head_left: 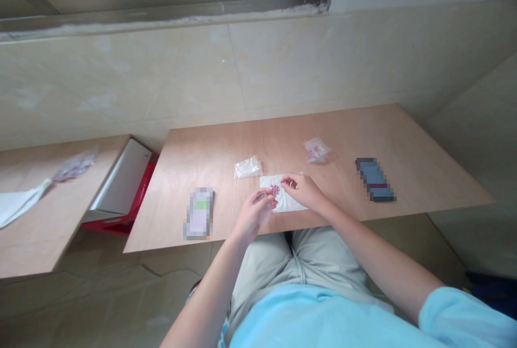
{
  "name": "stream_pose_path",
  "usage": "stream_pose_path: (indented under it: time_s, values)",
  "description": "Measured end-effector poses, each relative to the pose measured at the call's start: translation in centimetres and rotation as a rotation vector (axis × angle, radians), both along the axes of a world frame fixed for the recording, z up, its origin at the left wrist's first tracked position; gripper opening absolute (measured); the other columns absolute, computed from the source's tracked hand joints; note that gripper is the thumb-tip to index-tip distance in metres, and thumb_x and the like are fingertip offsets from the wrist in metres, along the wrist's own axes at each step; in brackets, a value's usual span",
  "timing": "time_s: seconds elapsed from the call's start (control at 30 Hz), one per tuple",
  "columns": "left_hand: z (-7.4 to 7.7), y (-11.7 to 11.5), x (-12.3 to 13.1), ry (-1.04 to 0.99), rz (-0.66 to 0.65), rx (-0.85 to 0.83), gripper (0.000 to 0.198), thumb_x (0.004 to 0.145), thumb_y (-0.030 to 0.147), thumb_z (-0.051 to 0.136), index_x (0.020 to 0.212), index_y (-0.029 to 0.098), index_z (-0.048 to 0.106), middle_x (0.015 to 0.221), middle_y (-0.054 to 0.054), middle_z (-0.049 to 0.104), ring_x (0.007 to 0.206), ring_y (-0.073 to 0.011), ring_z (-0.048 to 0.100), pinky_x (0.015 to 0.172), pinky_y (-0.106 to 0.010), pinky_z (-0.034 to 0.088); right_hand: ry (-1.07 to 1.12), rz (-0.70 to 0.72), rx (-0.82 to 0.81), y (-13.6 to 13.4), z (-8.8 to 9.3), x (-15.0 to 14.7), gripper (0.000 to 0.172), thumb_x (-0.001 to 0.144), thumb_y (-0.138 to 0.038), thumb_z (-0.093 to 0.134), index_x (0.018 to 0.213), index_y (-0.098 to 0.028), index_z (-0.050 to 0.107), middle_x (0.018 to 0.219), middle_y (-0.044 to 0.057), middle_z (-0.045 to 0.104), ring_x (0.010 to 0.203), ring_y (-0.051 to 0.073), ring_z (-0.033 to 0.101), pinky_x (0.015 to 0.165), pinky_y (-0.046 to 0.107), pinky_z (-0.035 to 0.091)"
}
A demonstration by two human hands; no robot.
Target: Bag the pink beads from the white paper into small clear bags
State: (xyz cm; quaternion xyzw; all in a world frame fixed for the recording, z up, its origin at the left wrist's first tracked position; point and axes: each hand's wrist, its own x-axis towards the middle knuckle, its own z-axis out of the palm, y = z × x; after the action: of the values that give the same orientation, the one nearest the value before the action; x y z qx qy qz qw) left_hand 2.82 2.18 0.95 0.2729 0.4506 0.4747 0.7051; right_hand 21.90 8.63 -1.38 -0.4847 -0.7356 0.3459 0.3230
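Small pink bead-like pieces [274, 190] lie in a cluster on a white sheet [294, 205], near the front edge of the table. My left hand [253, 213] is at the sheet's left side, its fingers curled round what looks like a small clear plastic bag [265, 221]. Over the right part of the sheet, my right hand [304, 190] has its thumb and fingers drawn together in a pinch just right of the pink pieces. Whatever sits between those fingertips is too small to make out.
Behind the sheet lie a pack of clear bags [248, 167] and a clear bag with pink pieces [317, 150]. One phone [198, 212] is at left, another [375, 179] at right. Past a gap stands a second table [32, 251]; a white box [121, 181] is in the gap.
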Motion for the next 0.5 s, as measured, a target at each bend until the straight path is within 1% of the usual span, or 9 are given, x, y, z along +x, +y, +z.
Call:
stream_pose_path:
  time_s: [0.1,0.2,0.27,0.37,0.5]
  values:
    - [0.0,0.1,-0.1,-0.021,0.011,-0.017,0.033,0.075,0.034,0.081,0.099,0.018,0.067,0.086,-0.005,0.069,0.077,-0.0164,0.064,0.073,-0.030,0.048,-0.140,0.011,-0.007,0.1,-2.1,0.6,0.014,0.090,-0.022,0.059,0.095,-0.019,0.072,0.090,0.004,0.072,0.074,0.015,0.063,0.072,0.026,0.046]
    - [-0.1,0.2,-0.2,-0.031,0.016,-0.016,0.031,0.076,0.034,0.081,0.099,0.019,0.066,0.086,-0.004,0.068,0.077,-0.0156,0.065,0.074,-0.030,0.049,-0.267,0.050,0.035,-0.3,-3.0,0.4,0.017,0.092,-0.021,0.059,0.105,-0.020,0.071,0.100,0.005,0.071,0.080,0.016,0.064,0.077,0.025,0.046]
    - [-0.2,0.2,-0.3,-0.028,0.014,-0.026,0.033,0.075,0.036,0.081,0.100,0.019,0.066,0.086,-0.003,0.068,0.076,-0.0156,0.065,0.073,-0.030,0.049,-0.331,0.093,0.078,-0.6,-3.0,0.1,0.021,0.094,-0.022,0.058,0.111,-0.021,0.069,0.104,0.006,0.069,0.087,0.017,0.064,0.078,0.026,0.045]
    - [-0.4,0.3,-0.4,-0.019,0.030,-0.043,0.038,0.073,0.039,0.083,0.100,0.020,0.065,0.084,-0.003,0.068,0.074,-0.0157,0.065,0.070,-0.030,0.049,-0.417,0.137,0.109,-1.1,-2.6,-0.4,0.022,0.095,-0.022,0.057,0.115,-0.023,0.068,0.106,0.006,0.068,0.095,0.019,0.064,0.079,0.026,0.045]
    - [-0.4,0.4,-0.5,-0.029,0.048,-0.045,0.037,0.073,0.039,0.083,0.099,0.020,0.065,0.083,-0.002,0.068,0.074,-0.0156,0.065,0.069,-0.029,0.049,-0.471,0.164,0.109,-1.4,-2.3,-0.6,0.023,0.097,-0.022,0.056,0.116,-0.024,0.068,0.107,0.006,0.066,0.097,0.019,0.064,0.079,0.025,0.045]
